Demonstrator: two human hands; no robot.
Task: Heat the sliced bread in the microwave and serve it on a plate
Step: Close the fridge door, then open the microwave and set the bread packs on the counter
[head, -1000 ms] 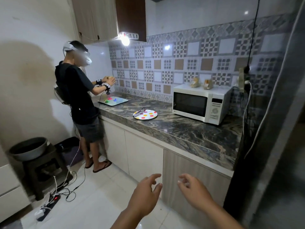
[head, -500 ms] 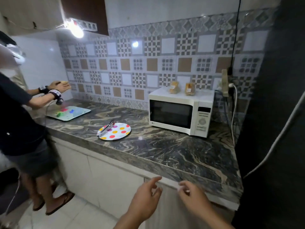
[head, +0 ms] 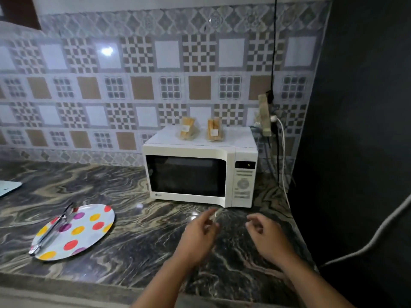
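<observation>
A dark marbled counter is running along the tiled wall. A white microwave is sitting on it toward the right, door closed. A polka-dot plate is lying at the left front, and a pale board's corner is showing at the far left edge.

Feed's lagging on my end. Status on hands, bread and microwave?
Left hand and right hand open, empty, over the counter. Two bread packs on the microwave, door shut. Tongs on the plate. Nothing blocking.
</observation>
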